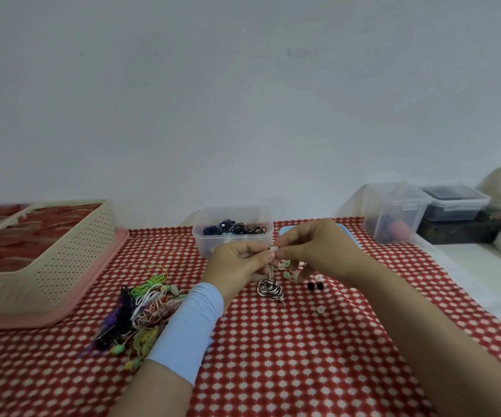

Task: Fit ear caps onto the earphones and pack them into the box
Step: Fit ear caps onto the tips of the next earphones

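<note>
My left hand [237, 263] pinches a small white earbud [272, 250] at its fingertips. My right hand [318, 251] pinches the same earbud from the right; whether it holds an ear cap there I cannot tell. From the earbud hangs a coiled black-and-white earphone cable [269, 288], its lower end touching the cloth. Loose ear caps lie below my right hand: green ones [286, 276], two black ones [315, 286] and a white one [320, 309]. A clear plastic box [232, 230] with dark coiled earphones stands just behind my hands.
A tangle of coloured earphones [143, 308] lies to the left of my left forearm. A beige basket [41, 260] on a pink tray stands at far left. Clear lidded containers [423, 212] sit at back right. A red-and-white checked cloth [303, 356] covers the table.
</note>
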Tool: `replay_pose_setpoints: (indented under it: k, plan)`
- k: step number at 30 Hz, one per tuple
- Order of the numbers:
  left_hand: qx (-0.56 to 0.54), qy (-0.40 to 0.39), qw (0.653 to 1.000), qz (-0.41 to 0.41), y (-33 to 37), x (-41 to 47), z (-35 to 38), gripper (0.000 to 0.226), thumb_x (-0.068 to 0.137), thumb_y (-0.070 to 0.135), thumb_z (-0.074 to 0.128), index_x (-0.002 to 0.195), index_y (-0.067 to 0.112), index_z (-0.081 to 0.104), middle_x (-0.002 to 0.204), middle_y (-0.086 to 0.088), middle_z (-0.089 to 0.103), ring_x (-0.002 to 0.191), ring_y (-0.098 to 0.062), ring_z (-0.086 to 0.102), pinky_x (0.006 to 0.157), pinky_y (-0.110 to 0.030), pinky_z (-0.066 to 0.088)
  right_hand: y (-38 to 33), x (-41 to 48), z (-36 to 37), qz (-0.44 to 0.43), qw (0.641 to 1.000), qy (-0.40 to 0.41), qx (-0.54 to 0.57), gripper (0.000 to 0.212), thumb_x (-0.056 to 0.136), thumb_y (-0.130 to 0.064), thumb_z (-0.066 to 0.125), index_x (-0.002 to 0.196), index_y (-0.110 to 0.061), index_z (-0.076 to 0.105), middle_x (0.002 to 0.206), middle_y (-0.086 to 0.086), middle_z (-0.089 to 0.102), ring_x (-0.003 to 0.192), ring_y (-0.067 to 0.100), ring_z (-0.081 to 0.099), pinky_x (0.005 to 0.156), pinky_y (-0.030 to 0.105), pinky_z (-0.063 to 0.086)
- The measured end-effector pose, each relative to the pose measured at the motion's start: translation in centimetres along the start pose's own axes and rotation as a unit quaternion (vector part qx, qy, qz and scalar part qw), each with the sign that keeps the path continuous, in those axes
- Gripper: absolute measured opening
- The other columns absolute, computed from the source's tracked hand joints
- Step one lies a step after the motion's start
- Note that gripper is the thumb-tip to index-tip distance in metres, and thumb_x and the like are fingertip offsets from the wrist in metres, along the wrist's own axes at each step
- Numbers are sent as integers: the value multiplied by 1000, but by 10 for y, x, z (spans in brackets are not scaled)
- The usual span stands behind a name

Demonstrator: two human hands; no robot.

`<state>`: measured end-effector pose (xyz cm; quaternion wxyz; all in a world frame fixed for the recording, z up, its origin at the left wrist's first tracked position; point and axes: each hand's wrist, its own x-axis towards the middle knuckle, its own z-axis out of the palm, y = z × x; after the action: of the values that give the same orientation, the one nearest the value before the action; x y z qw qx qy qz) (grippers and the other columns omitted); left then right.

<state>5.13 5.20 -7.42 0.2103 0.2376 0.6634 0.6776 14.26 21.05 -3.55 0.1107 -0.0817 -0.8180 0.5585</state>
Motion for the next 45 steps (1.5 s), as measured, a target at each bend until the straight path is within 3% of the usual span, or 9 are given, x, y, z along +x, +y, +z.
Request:
replay_pose_setpoints:
  k: [4, 9, 14, 18, 23, 26, 32, 38, 45]
  plan:
    - [11, 12, 1000, 5, 2, -1, -1, 13, 86, 4, 71, 96, 9, 75, 76, -3, 75, 72, -14, 68, 80, -34, 60, -2, 0, 3, -21, 999, 25, -11, 11, 87, -3, 78, 97, -7, 78, 81, 11, 76, 58, 18, 68, 56, 37, 64]
    - [5, -6, 1000, 8, 4, -3, -2, 10, 88, 5, 69, 95, 8, 75, 83, -9, 76, 72, -16, 67, 78, -32, 61, -2, -1, 1, -32, 999, 21, -19, 8, 83, -6, 81, 90, -9, 81, 69, 6, 75, 56, 21, 66, 56, 38, 63]
    - [-35, -20, 999, -14, 3, -3, -1, 13, 91, 13, 66, 97, 6, 74, 85, -7, 74, 68, -13, 64, 64, -23, 56, 0, 2, 3, -63, 996, 50, -38, 8, 83, -10, 82, 90, -11, 81, 62, -1, 73, 49, 18, 62, 50, 30, 55]
    - [-45, -28, 998, -25, 4, -4, -4, 12, 92, 12, 64, 97, 7, 74, 83, -7, 74, 68, -14, 65, 63, -23, 57, -3, -1, -1, -66, 997, 6, -44, 9, 88, -10, 78, 96, -11, 82, 74, 8, 76, 58, 22, 66, 55, 34, 60]
    - [-19, -68, 997, -33, 6, -6, -7, 10, 90, 9, 66, 95, 5, 73, 82, -8, 73, 65, -13, 65, 70, -29, 60, -6, -4, -10, -26, 998, -54, -15, 11, 89, -5, 74, 97, -6, 82, 81, 15, 77, 59, 18, 66, 55, 32, 60]
    - [-17, -90, 995, -43, 7, -7, -7, 11, 87, 8, 68, 95, 1, 72, 81, -9, 73, 65, -15, 65, 64, -28, 59, -7, -5, -12, -3, 998, -69, -9, 10, 86, -3, 77, 94, -5, 82, 74, 18, 74, 58, 17, 64, 57, 32, 61]
    - [-12, -118, 992, -45, 9, -11, -8, 7, 86, 5, 67, 90, 1, 71, 76, -9, 72, 67, -16, 66, 62, -23, 57, -10, -8, -12, 13, 994, -108, -8, 13, 84, -4, 78, 84, -16, 83, 66, 4, 74, 59, 15, 65, 58, 30, 61]
    - [-11, -129, 990, -48, 9, -12, -4, 8, 86, 1, 67, 84, 5, 74, 75, -10, 72, 65, -18, 67, 61, -23, 57, -9, -8, -15, 35, 992, -120, -15, 12, 83, -5, 79, 80, -15, 83, 68, 6, 74, 61, 15, 66, 57, 30, 60]
    - [12, -100, 995, -16, 6, -10, -1, 6, 83, -4, 69, 85, 0, 73, 70, -12, 71, 63, -18, 67, 62, -22, 56, 0, -2, -10, 133, 983, -122, 33, 6, 86, -10, 77, 86, -13, 82, 76, 5, 75, 61, 15, 65, 53, 27, 57]
